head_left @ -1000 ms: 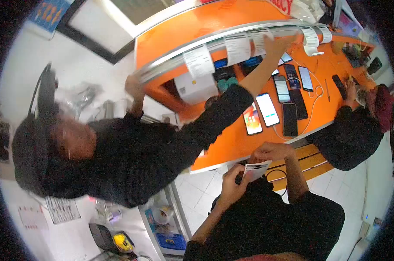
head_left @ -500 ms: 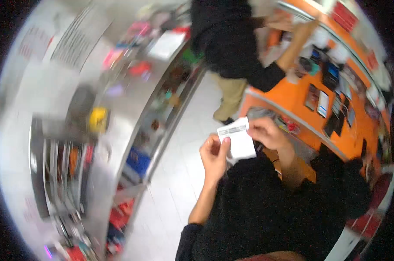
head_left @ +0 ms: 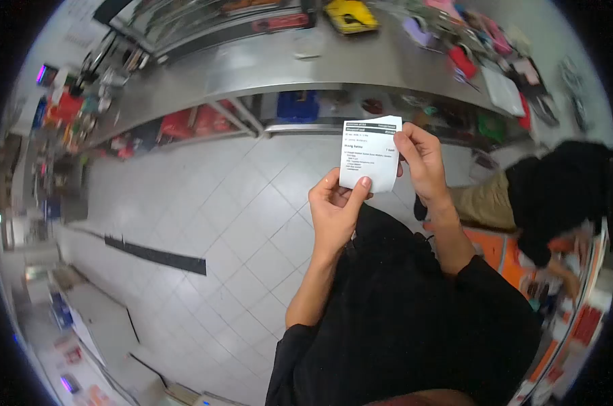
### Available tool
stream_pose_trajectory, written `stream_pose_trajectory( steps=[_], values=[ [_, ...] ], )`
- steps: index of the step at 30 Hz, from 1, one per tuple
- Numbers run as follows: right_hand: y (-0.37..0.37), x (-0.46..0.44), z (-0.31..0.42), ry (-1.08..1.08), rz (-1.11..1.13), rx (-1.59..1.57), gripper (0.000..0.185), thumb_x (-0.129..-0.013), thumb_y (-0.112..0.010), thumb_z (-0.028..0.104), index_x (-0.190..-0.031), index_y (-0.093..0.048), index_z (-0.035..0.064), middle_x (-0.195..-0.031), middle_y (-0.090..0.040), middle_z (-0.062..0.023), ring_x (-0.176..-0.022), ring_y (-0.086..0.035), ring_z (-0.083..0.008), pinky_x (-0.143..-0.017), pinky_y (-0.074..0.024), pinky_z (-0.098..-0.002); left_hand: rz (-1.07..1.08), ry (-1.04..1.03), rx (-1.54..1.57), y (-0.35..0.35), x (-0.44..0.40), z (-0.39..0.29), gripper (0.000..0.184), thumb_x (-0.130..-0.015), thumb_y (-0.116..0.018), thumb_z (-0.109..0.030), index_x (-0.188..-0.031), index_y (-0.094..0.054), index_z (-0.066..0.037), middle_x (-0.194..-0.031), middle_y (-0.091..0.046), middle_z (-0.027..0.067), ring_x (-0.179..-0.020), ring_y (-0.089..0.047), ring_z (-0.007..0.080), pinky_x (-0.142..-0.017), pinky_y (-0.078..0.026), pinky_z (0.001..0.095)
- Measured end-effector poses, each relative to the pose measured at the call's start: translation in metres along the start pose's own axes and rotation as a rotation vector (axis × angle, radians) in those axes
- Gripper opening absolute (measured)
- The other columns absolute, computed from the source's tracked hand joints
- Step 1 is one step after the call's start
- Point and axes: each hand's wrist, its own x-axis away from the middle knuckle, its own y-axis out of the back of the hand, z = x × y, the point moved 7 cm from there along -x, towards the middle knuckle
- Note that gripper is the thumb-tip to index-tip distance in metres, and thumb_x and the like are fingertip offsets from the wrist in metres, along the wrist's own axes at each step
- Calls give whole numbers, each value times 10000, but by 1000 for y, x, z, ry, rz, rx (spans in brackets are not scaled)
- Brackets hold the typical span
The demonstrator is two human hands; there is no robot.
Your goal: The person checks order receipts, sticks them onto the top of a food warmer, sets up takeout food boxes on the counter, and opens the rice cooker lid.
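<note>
Your paper slip is white with black bands and black print, your shirt black, the tabletop silver-grey, the box blue, the floor pale grey with darker grid lines.

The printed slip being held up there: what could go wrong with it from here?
The paper slip looks thin and is held near its edges, so it might crease or tear if the left hand and right hand pulled apart.
If both let go, it could flutter down, perhaps onto the tiled floor.
A co-worker is off to the right; a bump could possibly jog it loose.
</note>
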Motion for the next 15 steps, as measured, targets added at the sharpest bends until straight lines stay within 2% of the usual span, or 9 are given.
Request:
stream_pose_trajectory(
  steps=[2, 4, 5, 10, 15],
  values=[
    [-8, -23, -9, 2, 67, -31, 226, -1006, -572, 191, -834, -606, 49, -708, -588, 23, -582, -497, -38, -517, -380, -206, -93, -10, 6, 6, -6, -1, 177, -911, -684, -25, -1043, -635, 82, -955, -690, 108, -815, -651, 123, -729, -547, 263],
    [-1, -14, 6, 38, 104, -73, 219, -1006, -570, 181, -835, -607, 49, -711, -591, 21, -581, -494, -37, -518, -377, -203, -118, -61, -16, -13, 10, -8, 183, -908, -687, -19, -1049, -632, 83, -956, -690, 106, -814, -652, 124, -729, -547, 264],
    [16, 19, 25, 41, 137, -87, 216, -1006, -569, 176, -836, -607, 48, -712, -593, 20, -581, -493, -37, -519, -376, -201, -144, -74, -20, -40, 48, -5, 185, -906, -689, -20, -1049, -632, 83, -956, -690, 107, -813, -653, 124, -728, -546, 262],
    [-8, -34, -9, -17, 220, -179, 137, -995, -581, 145, -909, -603, 40, -746, -611, 11, -566, -478, -34, -518, -371, -195, -213, -75, -91, -7, 8, -4, 192, -900, -699, -22, -1050, -634, 79, -964, -693, 116, -793, -656, 123, -719, -540, 252],
    [-12, -37, 11, -27, 271, -205, 75, -973, -601, 109, -950, -590, 39, -770, -622, 7, -555, -468, -26, -512, -366, -190, -243, -130, -124, -14, 18, -18, 203, -894, -709, -23, -1057, -638, 76, -950, -701, 113, -759, -658, 114, -699, -539, 243]
  ],
)
